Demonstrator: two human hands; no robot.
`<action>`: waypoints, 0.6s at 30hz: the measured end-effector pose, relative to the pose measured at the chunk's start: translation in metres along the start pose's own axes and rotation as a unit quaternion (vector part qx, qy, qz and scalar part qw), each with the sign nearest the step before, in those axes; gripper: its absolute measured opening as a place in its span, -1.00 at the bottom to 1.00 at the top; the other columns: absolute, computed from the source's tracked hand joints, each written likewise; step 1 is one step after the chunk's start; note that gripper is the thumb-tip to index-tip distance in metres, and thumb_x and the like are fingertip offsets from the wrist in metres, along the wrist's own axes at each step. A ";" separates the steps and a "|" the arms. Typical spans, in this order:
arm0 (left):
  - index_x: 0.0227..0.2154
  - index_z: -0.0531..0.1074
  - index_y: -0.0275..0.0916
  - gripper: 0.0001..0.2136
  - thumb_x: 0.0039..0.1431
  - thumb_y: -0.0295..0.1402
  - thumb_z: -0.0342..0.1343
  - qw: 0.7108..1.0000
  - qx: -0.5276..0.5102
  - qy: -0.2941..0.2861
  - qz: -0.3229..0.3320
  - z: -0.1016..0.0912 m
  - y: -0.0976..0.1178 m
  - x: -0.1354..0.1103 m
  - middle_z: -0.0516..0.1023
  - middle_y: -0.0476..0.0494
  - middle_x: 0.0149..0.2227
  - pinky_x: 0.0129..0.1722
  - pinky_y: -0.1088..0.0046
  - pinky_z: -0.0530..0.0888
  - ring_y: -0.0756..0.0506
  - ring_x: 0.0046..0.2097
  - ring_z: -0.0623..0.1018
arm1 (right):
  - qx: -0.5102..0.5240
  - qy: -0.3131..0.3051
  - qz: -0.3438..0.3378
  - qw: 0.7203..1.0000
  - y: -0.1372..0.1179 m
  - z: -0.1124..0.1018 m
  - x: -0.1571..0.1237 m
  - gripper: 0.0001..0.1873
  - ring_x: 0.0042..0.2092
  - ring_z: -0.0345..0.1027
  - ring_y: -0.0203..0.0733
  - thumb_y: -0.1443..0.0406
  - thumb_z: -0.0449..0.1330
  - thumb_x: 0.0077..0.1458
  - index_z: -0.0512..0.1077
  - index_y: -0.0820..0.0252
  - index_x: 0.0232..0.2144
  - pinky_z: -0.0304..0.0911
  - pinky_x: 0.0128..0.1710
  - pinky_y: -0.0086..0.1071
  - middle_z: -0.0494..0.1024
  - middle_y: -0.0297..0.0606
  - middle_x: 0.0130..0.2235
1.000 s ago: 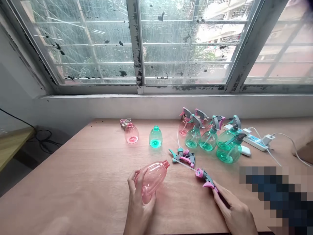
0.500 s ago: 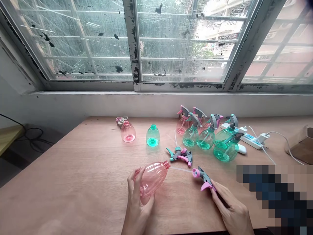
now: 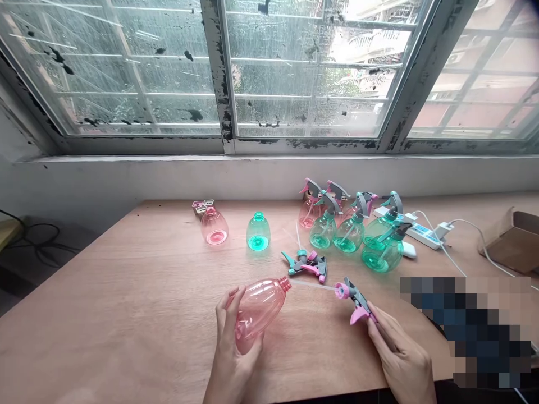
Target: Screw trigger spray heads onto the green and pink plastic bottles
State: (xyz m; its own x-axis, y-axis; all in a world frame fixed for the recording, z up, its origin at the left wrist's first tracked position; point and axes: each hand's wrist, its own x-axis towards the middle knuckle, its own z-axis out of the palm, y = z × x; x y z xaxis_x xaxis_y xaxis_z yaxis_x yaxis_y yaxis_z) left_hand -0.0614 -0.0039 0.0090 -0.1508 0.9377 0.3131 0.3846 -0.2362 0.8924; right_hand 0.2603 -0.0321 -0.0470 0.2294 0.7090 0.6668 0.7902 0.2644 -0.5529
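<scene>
1. The pink bottle (image 3: 260,308) was at the lower centre of the frame, tilted, with its threaded neck pointing up and to the right and its mouth uncapped.
2. The left hand (image 3: 234,354) was wrapped around the base end of that bottle, fingers over the top and thumb underneath.
3. Right of the bottle, a grey-and-pink spray head (image 3: 356,302) lay along a slant, its pink collar facing left; a thin pale straw (image 3: 314,285) ran from the collar to the bottle's mouth. Whether the tip was inside could not be told.
4. The right hand (image 3: 404,353), at the lower right, pinched the spray head's far end between thumb and fingers; the two hands were well apart.
5. Just above the straw, a teal loose head (image 3: 301,264) and a pink loose head (image 3: 315,271) lay close together.
6. Left of centre stood a second pink bottle (image 3: 215,229) and an open green bottle (image 3: 258,234), both without heads.
7. Right of centre, green spray bottles (image 3: 381,258) clustered in front of pink spray bottles (image 3: 306,215).
8. Farther right were a white power strip (image 3: 424,235) and a brown box (image 3: 511,241).
9. All this rested on a wooden table (image 3: 138,314) beneath a window (image 3: 295,78) filling the top.
</scene>
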 end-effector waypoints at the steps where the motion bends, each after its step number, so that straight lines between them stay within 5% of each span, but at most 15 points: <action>1: 0.34 0.28 0.23 -0.38 0.27 -0.43 0.13 1.000 0.001 -0.002 0.003 0.000 -0.001 0.000 0.25 -0.13 0.34 0.38 -0.09 0.33 -0.33 0.48 0.21 | -0.003 0.007 0.006 1.000 -0.001 0.000 0.000 -0.70 0.05 0.66 0.17 0.25 0.19 0.44 0.65 0.22 0.06 0.51 0.17 -0.12 0.74 -0.09 0.02; 9: 0.35 0.29 0.19 -0.35 0.26 -0.51 0.09 0.997 -0.012 -0.065 0.026 -0.001 -0.002 -0.002 0.21 -0.15 0.39 0.39 -0.02 0.32 -0.28 0.47 0.25 | 0.036 0.008 -0.091 0.995 -0.022 0.000 0.002 -0.62 0.04 0.65 0.03 0.46 0.21 0.39 0.60 0.11 0.16 0.45 0.23 -0.19 0.69 -0.17 0.08; 18: 0.30 0.35 0.18 -0.30 0.20 -0.66 0.03 0.989 0.047 -0.101 0.093 -0.003 -0.006 -0.007 0.18 -0.15 0.43 0.40 -0.12 0.33 -0.33 0.46 0.26 | 0.089 -0.070 -0.138 0.984 -0.056 0.022 -0.001 -0.51 0.13 0.60 0.08 0.48 0.17 0.40 0.47 0.08 0.29 0.53 0.17 -0.15 0.64 -0.13 0.16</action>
State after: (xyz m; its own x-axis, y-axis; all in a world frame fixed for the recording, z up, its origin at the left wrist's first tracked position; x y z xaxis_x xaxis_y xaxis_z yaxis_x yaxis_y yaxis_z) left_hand -0.0651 -0.0098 0.0023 0.1118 0.9147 0.3883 0.4739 -0.3926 0.7882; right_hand 0.2032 -0.0328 -0.0274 -0.0709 0.6735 0.7357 0.6959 0.5618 -0.4473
